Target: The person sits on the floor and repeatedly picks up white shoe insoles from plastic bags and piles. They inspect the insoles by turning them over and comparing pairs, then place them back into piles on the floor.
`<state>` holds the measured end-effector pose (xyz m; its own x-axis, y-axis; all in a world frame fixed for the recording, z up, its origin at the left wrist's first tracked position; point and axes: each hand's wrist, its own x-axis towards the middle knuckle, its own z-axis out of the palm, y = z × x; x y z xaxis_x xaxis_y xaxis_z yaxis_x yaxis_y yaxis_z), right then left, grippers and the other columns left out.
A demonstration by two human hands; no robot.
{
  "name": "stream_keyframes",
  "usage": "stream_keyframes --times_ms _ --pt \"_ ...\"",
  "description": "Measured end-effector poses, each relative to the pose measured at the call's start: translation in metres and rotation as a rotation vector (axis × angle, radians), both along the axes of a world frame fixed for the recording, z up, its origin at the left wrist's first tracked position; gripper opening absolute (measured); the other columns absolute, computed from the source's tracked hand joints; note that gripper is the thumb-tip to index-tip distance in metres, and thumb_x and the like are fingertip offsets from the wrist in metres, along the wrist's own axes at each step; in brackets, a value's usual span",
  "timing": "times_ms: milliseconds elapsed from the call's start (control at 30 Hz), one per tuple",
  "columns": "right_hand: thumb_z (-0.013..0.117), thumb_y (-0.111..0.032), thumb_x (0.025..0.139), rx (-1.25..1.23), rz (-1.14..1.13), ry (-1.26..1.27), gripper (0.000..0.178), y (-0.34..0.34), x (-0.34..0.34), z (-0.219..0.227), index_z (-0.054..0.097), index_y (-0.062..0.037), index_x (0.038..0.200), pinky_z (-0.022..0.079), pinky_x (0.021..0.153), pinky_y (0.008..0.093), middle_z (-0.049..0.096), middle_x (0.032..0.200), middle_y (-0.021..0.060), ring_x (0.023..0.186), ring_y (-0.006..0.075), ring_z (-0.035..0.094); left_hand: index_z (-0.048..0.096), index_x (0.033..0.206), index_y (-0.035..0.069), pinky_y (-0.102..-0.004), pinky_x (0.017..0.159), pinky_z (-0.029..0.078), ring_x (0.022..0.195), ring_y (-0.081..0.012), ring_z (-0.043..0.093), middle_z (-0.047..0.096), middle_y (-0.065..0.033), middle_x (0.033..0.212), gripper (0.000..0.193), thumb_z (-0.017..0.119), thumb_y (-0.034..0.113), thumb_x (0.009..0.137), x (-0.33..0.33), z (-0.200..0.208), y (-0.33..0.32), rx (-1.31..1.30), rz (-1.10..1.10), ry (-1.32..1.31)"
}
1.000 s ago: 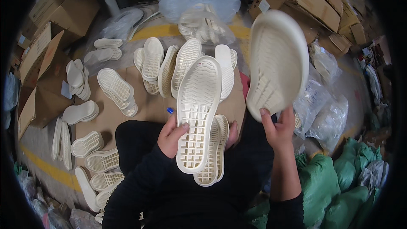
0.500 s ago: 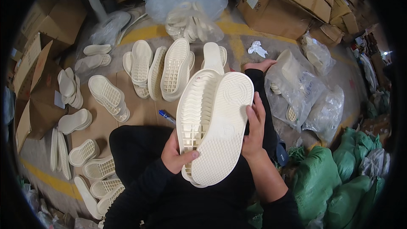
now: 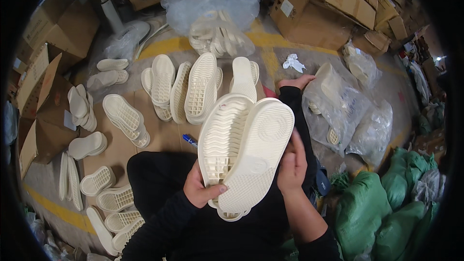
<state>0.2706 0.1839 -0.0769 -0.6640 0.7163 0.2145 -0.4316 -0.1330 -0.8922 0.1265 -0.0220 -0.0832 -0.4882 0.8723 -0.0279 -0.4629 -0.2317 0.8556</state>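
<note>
My left hand (image 3: 202, 188) is closed round the lower left edge of a small stack of cream shoe soles, thumb pressed on the front. The front sole (image 3: 258, 159) shows its patterned flat face. Behind it, to the left, a second sole (image 3: 220, 130) shows a ribbed and gridded hollow side. The rounded end of another sole (image 3: 231, 215) sticks out below. At the stack's right edge is my right hand (image 3: 292, 166), fingers bent against the edge and partly hidden behind it. A blue marker pen (image 3: 189, 139) lies beyond my left hand.
Several soles (image 3: 126, 116) lie on a flat cardboard sheet (image 3: 159, 137) ahead and left. Plastic bags of soles (image 3: 222, 36) lie at the far side and right (image 3: 333, 101). Cardboard boxes (image 3: 314, 12), a fan (image 3: 113, 14) and green sacks (image 3: 362, 208) surround the floor area.
The held soles sit slightly lower in view, and the end of another sole now shows beneath them. My right hand has slid down along the edge, with its fingers further behind it.
</note>
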Motion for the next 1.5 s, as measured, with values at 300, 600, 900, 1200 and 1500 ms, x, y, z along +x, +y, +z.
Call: stream_keyframes --times_ms 300,600,900,1200,1500 --pt "0.07 -0.018 0.093 -0.027 0.153 -0.237 0.065 -0.036 0.001 0.031 0.035 0.0046 0.144 0.041 0.107 0.0356 0.053 0.137 0.0142 0.126 0.0202 0.053 0.037 0.147 0.001 -0.0367 0.109 0.042 0.127 -0.018 0.055 0.057 -0.0091 0.137 0.082 0.08 -0.003 0.077 -0.005 0.0 0.0 -0.009 -0.019 -0.002" --pt "0.068 -0.014 0.094 0.001 0.178 -0.154 0.063 -0.039 0.0 0.032 0.033 0.005 0.144 0.041 0.108 0.0365 0.054 0.137 0.0149 0.126 0.0213 0.054 0.045 0.141 0.0 -0.035 0.105 0.045 0.122 -0.0167 0.058 0.062 -0.0096 0.132 0.073 0.081 -0.002 0.077 -0.015 -0.004 -0.003 -0.055 -0.084 0.017" --pt "0.069 -0.009 0.092 0.147 0.175 -0.19 0.058 -0.052 0.0 0.028 0.037 0.005 0.139 0.035 0.112 0.0405 0.056 0.133 0.0181 0.127 0.024 0.054 0.045 0.139 -0.005 -0.0349 0.105 0.044 0.12 -0.0199 0.058 0.061 -0.0116 0.127 0.061 0.074 0.019 0.091 -0.032 0.025 0.016 0.036 0.327 0.334" --pt "0.07 -0.006 0.087 0.596 0.074 -0.227 0.045 -0.06 -0.008 0.012 0.049 0.0077 0.125 -0.006 0.12 0.0607 0.068 0.11 0.0237 0.112 0.0344 0.065 0.062 0.122 -0.002 -0.03 0.085 0.052 0.098 -0.0206 0.064 0.063 -0.0135 0.107 0.037 0.073 0.016 0.092 -0.07 0.072 0.024 0.207 0.458 0.709" --pt "0.07 -0.005 0.087 0.624 0.075 -0.208 0.045 -0.064 -0.007 0.018 0.049 0.0092 0.124 -0.005 0.12 0.0607 0.068 0.11 0.0231 0.112 0.0325 0.066 0.064 0.127 0.0 -0.0274 0.079 0.053 0.097 -0.0199 0.065 0.063 -0.0137 0.11 0.045 0.074 0.023 0.091 -0.068 0.074 0.02 0.195 0.458 0.726"
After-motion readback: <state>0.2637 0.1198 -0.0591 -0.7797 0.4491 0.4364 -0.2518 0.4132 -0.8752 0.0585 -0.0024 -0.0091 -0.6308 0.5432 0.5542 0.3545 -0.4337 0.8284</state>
